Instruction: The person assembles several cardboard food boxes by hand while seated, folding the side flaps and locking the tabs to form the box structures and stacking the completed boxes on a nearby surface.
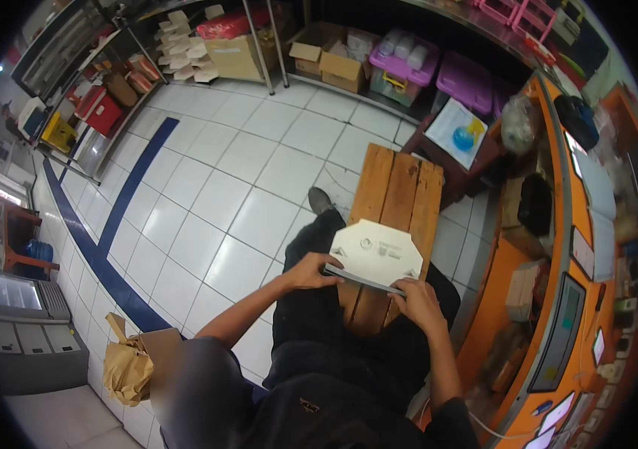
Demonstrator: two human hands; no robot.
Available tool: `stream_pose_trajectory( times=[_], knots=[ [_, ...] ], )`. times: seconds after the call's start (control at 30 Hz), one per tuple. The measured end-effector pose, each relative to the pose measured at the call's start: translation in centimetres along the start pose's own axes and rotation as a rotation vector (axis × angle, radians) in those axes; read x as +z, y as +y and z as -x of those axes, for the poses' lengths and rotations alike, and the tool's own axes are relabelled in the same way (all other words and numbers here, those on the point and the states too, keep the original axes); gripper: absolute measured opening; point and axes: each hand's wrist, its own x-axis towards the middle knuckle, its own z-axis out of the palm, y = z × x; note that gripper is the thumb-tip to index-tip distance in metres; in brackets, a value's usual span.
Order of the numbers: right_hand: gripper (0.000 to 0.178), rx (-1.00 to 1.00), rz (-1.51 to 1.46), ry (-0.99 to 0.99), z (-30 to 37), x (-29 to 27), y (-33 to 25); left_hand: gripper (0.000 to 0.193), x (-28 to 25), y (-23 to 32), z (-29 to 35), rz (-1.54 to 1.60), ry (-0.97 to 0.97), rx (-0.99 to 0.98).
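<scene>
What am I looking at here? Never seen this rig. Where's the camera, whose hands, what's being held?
There is no machine here: a person wears a wide fisheye camera on the head, looking down, so straight lines bend near the rim. The forearms coming in from the bottom are the person's own. The person sits astride a wooden bench on a white tiled floor. The left hand and right hand together hold a flat white cardboard box blank with angled corners, over the bench, each gripping its near edge. An orange counter runs along the right, shelves with boxes stand at the back, and a crumpled brown paper bag lies at lower left.
</scene>
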Motion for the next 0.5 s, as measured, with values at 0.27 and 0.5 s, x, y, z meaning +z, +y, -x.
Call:
stream_pose_trajectory(
  times=[0.27,0.5],
  knots=[
    [0.017,-0.093,-0.003,-0.052,1.8,3.6,1.1,0.014,1.7,7.2,0.9,-0.643,-0.234,0.170],
    [0.033,0.021,-0.304,-0.518,-0.6,4.0,5.2,0.035,1.5,5.9,-5.8,-0.562,-0.769,-0.028]
  ],
)
